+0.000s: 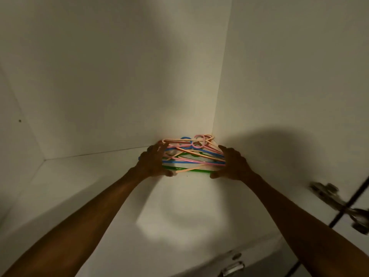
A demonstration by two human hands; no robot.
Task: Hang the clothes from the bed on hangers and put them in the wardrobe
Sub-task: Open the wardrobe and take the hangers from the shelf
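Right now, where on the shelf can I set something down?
Bare: the shelf left of the hangers, up to the left wall, and its front middle. Crowded: the back right corner, where left hand and right hand grip them.

Blurred metal hinge [327, 193] low on the white right panel [299, 76], beside a thin dark gap [357, 196] slanting up to the frame edge. Second metal hinge [232, 266] at the bottom edge, partly cut off. Small dark speck [19, 120] on the left panel [12, 146]. Soft patch of light [175, 222] on the white shelf board [89, 186]; broad dark shadow [279, 148] across the right panel.
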